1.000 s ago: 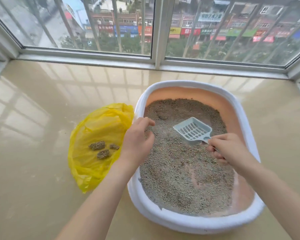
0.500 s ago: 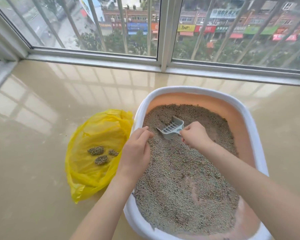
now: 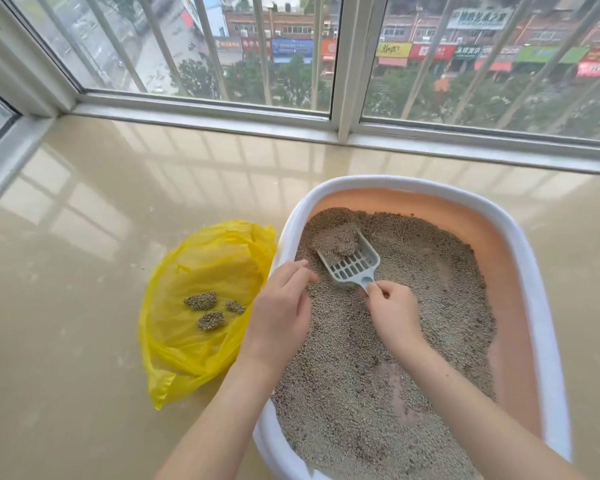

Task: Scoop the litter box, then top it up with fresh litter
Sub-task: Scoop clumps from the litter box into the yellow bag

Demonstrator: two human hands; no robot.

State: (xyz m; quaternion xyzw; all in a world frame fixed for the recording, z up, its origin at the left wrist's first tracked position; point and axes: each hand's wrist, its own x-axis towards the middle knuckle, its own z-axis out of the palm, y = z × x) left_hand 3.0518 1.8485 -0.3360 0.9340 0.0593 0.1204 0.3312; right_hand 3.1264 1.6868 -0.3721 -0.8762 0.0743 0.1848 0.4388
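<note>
Floor [image 3: 84, 341]: I viewed a glossy beige surface that ran up to the window frame [image 3: 343, 133].
Litter box [image 3: 534, 271]: white rim, peach inner wall; it sat on the floor right of centre and held grey litter [image 3: 361, 393].
Yellow bag [image 3: 205, 289]: it lay open on the floor, touching the box's left rim; I counted three litter clumps [image 3: 210, 311] inside.
Left hand [image 3: 281, 313]: it hovered over the box's left edge with fingers loosely curled and held nothing.
Right hand [image 3: 394, 311]: its fingers were clamped on the scoop's handle, above the litter.
Scoop [image 3: 352, 265]: pale slotted plastic; I saw it tilted in the box's far-left corner.
Clump [image 3: 336, 242]: it rested on the scoop's front end.
</note>
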